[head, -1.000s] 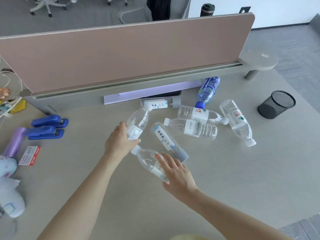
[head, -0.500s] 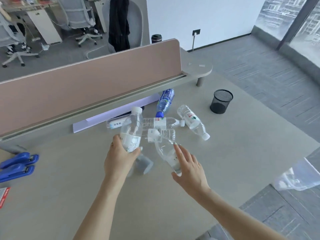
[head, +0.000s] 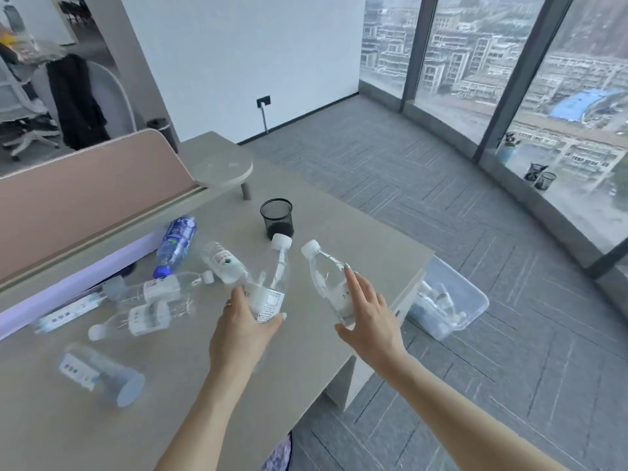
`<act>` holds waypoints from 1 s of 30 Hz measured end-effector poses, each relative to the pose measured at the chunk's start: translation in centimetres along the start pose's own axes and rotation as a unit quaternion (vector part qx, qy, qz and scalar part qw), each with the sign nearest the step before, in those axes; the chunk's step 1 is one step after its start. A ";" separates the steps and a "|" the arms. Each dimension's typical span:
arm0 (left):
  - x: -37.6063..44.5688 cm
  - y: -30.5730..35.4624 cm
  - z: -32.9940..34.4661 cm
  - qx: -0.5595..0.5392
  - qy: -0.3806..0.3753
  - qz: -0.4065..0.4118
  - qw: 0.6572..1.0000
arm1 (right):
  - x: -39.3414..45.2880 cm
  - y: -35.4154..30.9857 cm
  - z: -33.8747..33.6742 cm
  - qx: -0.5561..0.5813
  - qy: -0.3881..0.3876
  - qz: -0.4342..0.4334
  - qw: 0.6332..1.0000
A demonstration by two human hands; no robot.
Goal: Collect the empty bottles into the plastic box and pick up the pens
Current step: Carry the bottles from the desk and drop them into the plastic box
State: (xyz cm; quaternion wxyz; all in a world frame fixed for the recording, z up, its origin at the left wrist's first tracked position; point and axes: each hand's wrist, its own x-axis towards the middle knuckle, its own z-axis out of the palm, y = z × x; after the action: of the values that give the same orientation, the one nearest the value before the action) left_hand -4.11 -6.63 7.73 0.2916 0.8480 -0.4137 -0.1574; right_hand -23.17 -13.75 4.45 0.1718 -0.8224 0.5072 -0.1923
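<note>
My left hand (head: pixel 243 329) grips a clear bottle (head: pixel 273 287) with a white cap, held upright above the desk. My right hand (head: pixel 365 316) holds a second clear bottle (head: pixel 326 277), tilted with its cap up and to the left. Several more empty bottles lie on the desk to the left: a blue-labelled one (head: pixel 175 244), a clear one (head: pixel 222 261), two white-labelled ones (head: pixel 159 288) (head: pixel 142 319) and a wide grey-capped one (head: pixel 102 373). A clear plastic box (head: pixel 470 300) sits on the floor past the desk's right edge, with bottles inside. No pens are visible.
A black mesh cup (head: pixel 277 219) stands on the desk (head: pixel 170 419) behind the held bottles. A pink partition (head: pixel 85 195) and a lilac strip (head: pixel 68 283) run along the desk's back. Grey carpet (head: pixel 441 198) and tall windows lie to the right.
Both hands have lifted their bottles off the desk and carried them right, toward the desk's edge. The view has swung right, bringing the plastic box on the floor into sight.
</note>
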 end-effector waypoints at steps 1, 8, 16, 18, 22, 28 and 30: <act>-0.3 1.7 1.2 -0.001 -0.003 0.013 1.000 | 0.0 1.8 -1.1 -0.003 0.004 0.008 1.000; -3.1 11.5 9.7 0.010 -0.050 0.069 0.996 | -0.9 12.7 -7.7 -0.026 0.038 0.064 0.997; -4.9 17.8 17.0 0.016 -0.136 0.104 0.985 | -4.1 21.3 -12.4 0.007 0.076 0.175 0.982; -4.7 19.0 18.4 0.010 -0.140 0.116 0.983 | -4.7 22.9 -12.8 0.014 0.081 0.203 0.976; -3.8 22.1 21.7 -0.004 -0.161 0.129 0.978 | -5.0 26.1 -12.9 0.011 0.078 0.246 0.966; 0.2 26.3 26.8 -0.021 -0.201 0.145 0.969 | -1.3 31.3 -12.8 0.021 0.064 0.316 0.946; 2.6 27.5 28.4 -0.015 -0.216 0.158 0.963 | 0.9 33.0 -12.7 0.021 0.060 0.329 0.942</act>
State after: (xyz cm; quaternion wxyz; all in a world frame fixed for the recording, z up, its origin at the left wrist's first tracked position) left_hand -33.77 -32.46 2.66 0.2293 0.7129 -0.5933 -0.2953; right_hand -54.38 -29.75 -0.18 0.2123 -0.5926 0.7547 -0.1849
